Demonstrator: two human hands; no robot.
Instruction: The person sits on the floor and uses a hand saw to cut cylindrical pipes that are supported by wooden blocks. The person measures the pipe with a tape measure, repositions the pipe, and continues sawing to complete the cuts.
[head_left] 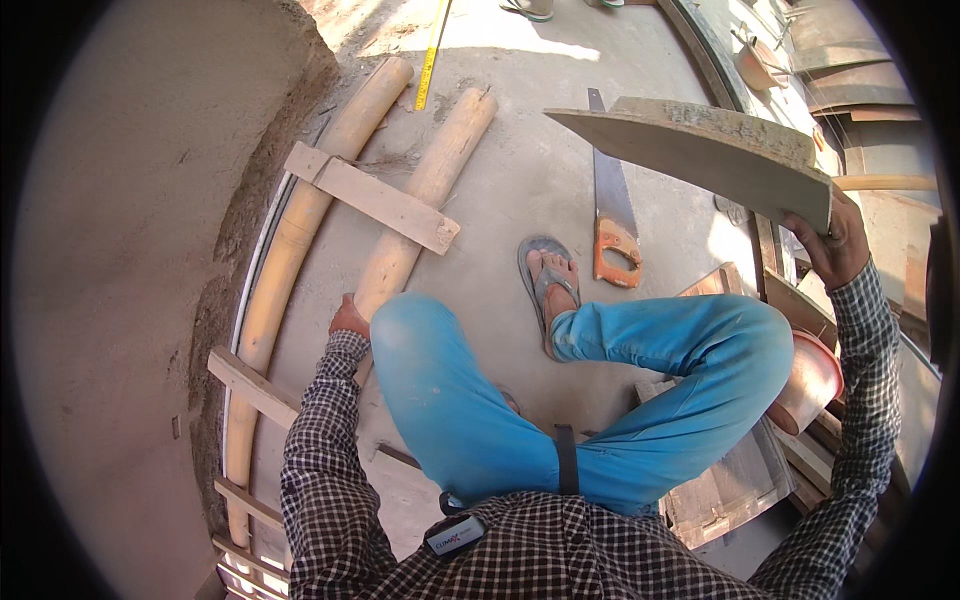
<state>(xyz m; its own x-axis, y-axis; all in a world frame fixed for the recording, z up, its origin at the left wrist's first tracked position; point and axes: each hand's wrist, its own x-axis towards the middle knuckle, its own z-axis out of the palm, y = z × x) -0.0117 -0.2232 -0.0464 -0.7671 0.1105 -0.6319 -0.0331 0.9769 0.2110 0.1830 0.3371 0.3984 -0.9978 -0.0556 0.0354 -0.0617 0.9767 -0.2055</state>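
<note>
On the floor at the left lies a ladder-like frame of two round wooden poles with flat wooden crosspieces. My left hand (349,318) is closed around the side of the nearer pole (431,180), beside my left knee; some of its fingers are hidden. A crosspiece (375,198) spans both poles beyond that hand, and another crosspiece (253,384) sits closer to me. At the right, my right hand (838,240) grips the near end of a wooden board (700,155), raised above the floor with its far end pointing left.
A handsaw (616,205) with an orange-brown handle lies beyond my sandalled foot. A yellow measuring tape (430,60) stretches out near the poles' far ends. At the right are a pinkish bucket (808,382) and stacked wood. A wall (130,250) rises at the left.
</note>
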